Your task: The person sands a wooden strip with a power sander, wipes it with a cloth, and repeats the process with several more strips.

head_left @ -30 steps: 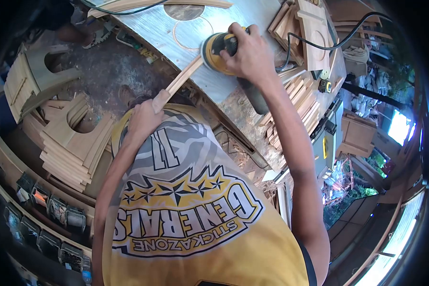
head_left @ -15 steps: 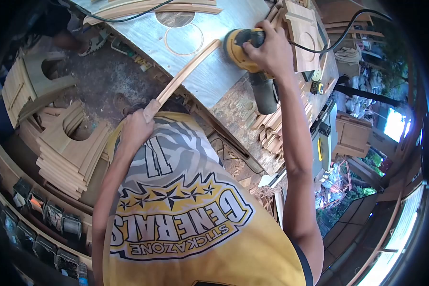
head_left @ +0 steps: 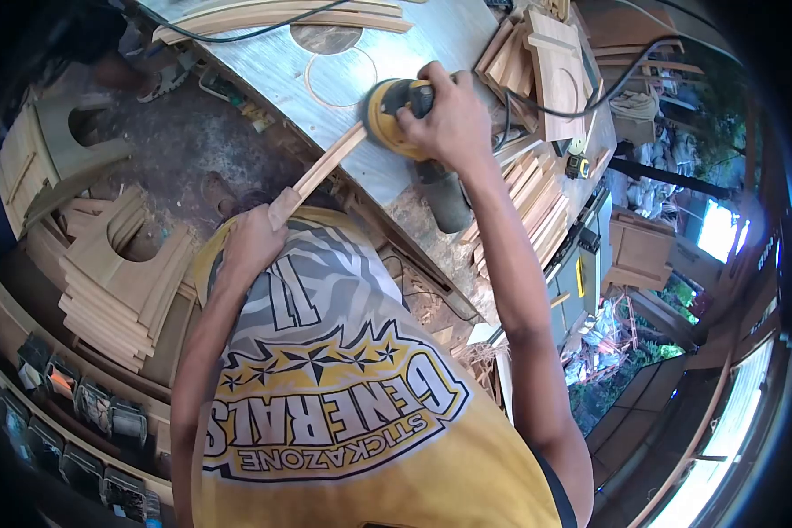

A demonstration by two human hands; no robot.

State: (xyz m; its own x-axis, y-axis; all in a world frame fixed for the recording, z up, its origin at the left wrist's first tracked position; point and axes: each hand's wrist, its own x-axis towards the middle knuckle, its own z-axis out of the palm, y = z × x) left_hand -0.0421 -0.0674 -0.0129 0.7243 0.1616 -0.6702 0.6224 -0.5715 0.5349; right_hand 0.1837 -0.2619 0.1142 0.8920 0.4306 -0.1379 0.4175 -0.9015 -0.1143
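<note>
My right hand is closed around the top of a yellow and black orbital sander, whose dark dust canister hangs toward me. The sander sits over the far part of a narrow, curved wooden strip and hides its far end. My left hand grips the near end of that strip close to my waist, with a pale patch of cloth or paper between fingers and wood. Beneath the strip lies a pale, smooth board on the workbench.
More curved strips lie at the board's far edge, near a round cutout. Wooden pieces and a tape measure are on the right. A black cord trails from the sander. Stacked cut panels stand at left; a person's foot shows beyond.
My right hand has moved the sander left and toward me along the strip, covering more of its far end. My left hand stays in nearly the same place.
</note>
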